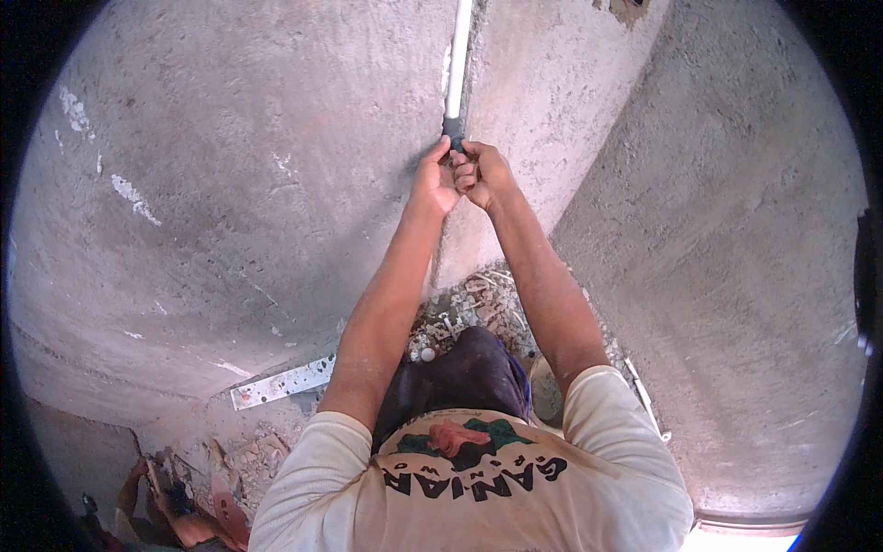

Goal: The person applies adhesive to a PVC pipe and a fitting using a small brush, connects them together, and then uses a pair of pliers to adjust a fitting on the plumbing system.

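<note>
A white pipe (458,60) runs down a narrow groove in the grey wall, with a dark pipe fitting (452,129) at its lower end. My left hand (436,182) closes on the fitting from the left, its thumb pointing up along it. From the right, my right hand (487,173) grips the same fitting between thumb and curled fingers. Both hands meet just below the pipe's end, and they hide the fitting's lower part. Both arms reach up and forward.
Broken rubble (478,304) lies along the wall's foot. A white spotted board (283,382) rests at the left, and a thin white pipe (647,397) lies at the right. What looks like another person's arm (129,497) shows at the lower left.
</note>
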{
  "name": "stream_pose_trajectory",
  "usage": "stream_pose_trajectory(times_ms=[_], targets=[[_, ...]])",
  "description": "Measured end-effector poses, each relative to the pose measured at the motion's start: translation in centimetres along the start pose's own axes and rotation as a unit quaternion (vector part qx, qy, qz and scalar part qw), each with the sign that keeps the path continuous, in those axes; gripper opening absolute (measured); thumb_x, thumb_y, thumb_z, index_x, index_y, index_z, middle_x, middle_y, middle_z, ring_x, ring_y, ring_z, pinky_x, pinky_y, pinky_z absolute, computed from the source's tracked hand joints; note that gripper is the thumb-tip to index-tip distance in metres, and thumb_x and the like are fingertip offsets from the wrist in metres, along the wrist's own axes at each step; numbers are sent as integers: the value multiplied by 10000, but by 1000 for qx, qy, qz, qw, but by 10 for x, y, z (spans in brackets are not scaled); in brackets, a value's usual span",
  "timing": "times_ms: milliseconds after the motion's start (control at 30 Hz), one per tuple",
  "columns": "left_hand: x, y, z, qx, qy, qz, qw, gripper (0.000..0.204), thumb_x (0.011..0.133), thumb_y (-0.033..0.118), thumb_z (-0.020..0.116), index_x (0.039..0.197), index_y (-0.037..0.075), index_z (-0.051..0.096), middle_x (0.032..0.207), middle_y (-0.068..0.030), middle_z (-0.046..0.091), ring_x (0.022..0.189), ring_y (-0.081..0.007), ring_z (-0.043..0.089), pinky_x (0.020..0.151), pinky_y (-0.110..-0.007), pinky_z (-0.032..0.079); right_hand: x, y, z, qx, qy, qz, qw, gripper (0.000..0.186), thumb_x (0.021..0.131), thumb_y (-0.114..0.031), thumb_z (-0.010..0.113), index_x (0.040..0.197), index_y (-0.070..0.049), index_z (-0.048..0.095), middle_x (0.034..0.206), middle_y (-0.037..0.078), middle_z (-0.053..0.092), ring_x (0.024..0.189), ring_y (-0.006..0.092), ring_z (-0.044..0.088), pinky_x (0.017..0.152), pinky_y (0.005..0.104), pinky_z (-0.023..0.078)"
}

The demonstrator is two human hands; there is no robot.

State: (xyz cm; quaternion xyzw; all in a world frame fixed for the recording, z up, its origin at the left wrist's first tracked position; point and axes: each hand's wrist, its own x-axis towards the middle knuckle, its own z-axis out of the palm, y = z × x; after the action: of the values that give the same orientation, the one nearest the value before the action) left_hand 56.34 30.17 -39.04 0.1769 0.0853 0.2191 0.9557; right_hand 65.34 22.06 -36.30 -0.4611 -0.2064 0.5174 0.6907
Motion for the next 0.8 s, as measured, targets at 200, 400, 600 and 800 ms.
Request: stream_pose_trajectory(times_ms=[200, 400, 600, 800], targets=[[-8, -6, 10, 21, -2, 23, 1000, 213, 929, 295, 598, 949, 83, 580, 874, -73, 635, 821, -242, 618, 806, -420, 505, -21, 6, 14, -571, 168, -249, 764, 395, 929, -369, 453, 911, -8, 612, 841, 228, 662, 768, 358, 663, 658, 444, 513], [3, -2, 0, -16, 11, 49, 999, 215, 928, 234, 596, 1055, 61, 582, 1033, -94, 645, 989, -252, 613, 941, -437, 471, -39, -4, 38, -663, 237, -253, 663, 482, 912, -436, 431, 902, -16, 665, 883, 287, 655, 867, 444, 640, 794, 536, 488], [0, -3, 5, -43, -25, 44, 998, 219, 928, 188, 588, 1081, 30, 574, 1034, -110, 648, 964, -263, 626, 914, -430, 490, -43, 5, 34, -655, 248, -314, 641, 408, 923, -374, 471, 889, -8, 649, 827, 251, 659, 773, 429, 642, 731, 517, 498], [7, -1, 6, -31, -16, 68, 997, 279, 923, 168, 574, 1101, -47, 568, 1047, -159, 629, 984, -263, 611, 923, -395, 493, -42, 11, 35, -680, 244, -361, 590, 368, 921, -334, 501, 849, -1, 640, 779, 240, 660, 699, 403, 651, 660, 502, 511]])
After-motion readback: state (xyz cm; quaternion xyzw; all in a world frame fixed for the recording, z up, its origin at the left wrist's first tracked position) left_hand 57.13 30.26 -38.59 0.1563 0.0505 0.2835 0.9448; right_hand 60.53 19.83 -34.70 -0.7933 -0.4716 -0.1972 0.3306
